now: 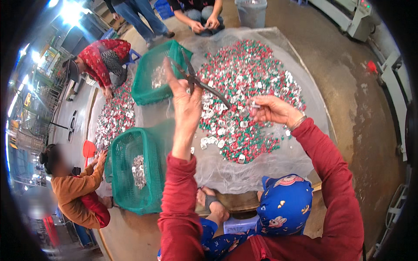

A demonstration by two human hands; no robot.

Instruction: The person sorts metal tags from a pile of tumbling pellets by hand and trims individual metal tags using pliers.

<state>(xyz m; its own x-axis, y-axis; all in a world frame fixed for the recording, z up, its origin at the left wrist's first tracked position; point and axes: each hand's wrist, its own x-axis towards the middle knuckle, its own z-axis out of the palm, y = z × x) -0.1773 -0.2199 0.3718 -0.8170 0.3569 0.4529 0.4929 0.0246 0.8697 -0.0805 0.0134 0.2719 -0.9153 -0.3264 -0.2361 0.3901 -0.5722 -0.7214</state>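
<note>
Raised over the pile, my left hand is closed around a dark pair of pliers, its index finger stretched up along them. One long leg of the pliers points down right toward my other hand. A small silvery metal piece sits pinched in the fingertips of my right hand; its exact shape is partly hidden. Beneath both hands spreads a pile of red and green pellets mixed with many silvery metal pieces, some shaped like open frames. It lies on a pale mesh sheet.
Left of my left arm stands a green mesh basket holding metal pieces; another green basket is farther off. Two co-workers handle a second pile. Beyond are another crouching person, a standing person and a grey bucket.
</note>
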